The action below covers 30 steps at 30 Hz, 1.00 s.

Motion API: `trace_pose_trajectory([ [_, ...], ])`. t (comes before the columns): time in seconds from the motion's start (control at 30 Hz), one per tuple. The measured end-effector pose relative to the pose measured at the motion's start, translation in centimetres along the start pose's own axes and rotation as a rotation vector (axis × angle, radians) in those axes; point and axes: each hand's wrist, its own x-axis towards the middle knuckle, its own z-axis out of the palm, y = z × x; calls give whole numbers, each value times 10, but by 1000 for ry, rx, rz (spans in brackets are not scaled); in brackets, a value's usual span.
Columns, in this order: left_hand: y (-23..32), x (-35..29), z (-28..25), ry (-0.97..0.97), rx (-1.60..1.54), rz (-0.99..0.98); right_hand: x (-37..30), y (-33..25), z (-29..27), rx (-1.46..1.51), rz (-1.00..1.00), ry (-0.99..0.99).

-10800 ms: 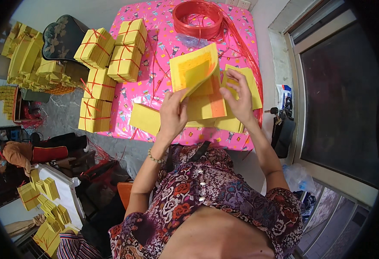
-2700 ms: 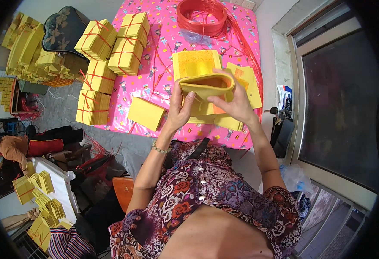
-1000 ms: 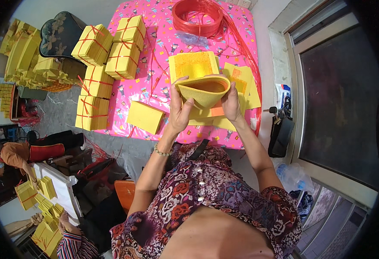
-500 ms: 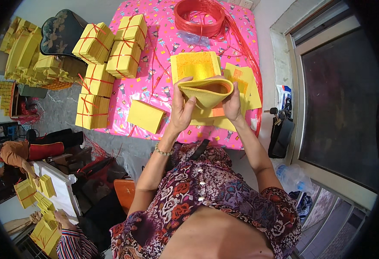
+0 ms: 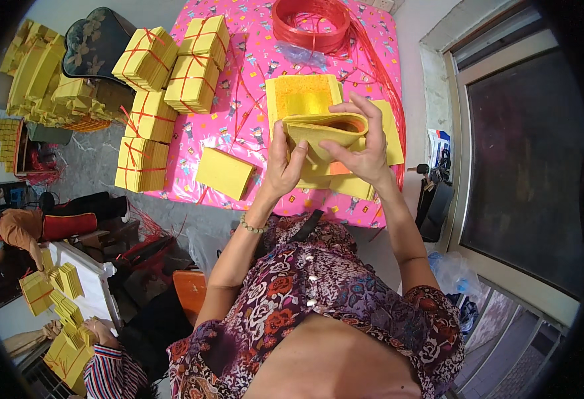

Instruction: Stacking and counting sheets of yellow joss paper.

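Between my hands is a folded wad of yellow paper (image 5: 318, 139), bent over so its upper edge forms a loop that gapes at the right end. My left hand (image 5: 284, 167) pinches the wad's left end, thumb in front. At the other end my right hand (image 5: 370, 154) grips it, thumb pressed on the front and fingers raised behind the fold. Beneath lies a stack of yellow sheets (image 5: 304, 90) with an orange and gold patch. Loose yellow sheets (image 5: 393, 143) stick out on the right. A flat folded yellow packet (image 5: 224, 173) rests left of my left hand.
The table wears a pink patterned cover (image 5: 252, 73). Yellow paper bundles (image 5: 144, 163) tied with red string stand at its left edge. A coil of red plastic string (image 5: 310, 26) sits at the back. Lower left, co-workers handle yellow paper at a white table (image 5: 96, 286). A window (image 5: 518, 153) is at right.
My right hand has shifted its grip: the thumb has come round to the front and the fingers have risen behind. The wad's loop looks flatter, and its opening narrower.
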Motion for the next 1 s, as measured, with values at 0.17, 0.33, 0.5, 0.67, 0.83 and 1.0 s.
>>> trace_pose_trajectory([
  [0.17,3,0,4,-5,38,29,-6,13,9,113,15,58],
  [0.33,5,8,5,54,-11,-11,0,7,14,313,119,132],
  [0.5,16,31,5,50,-172,-219,-7,20,17,321,332,82],
  [0.67,21,46,1,-15,-356,-528,-6,24,21,413,471,142],
  [0.83,18,50,4,-31,-376,-642,-9,27,22,496,611,173],
  [1.0,12,50,3,-46,-377,-648,-10,31,22,494,601,165],
])
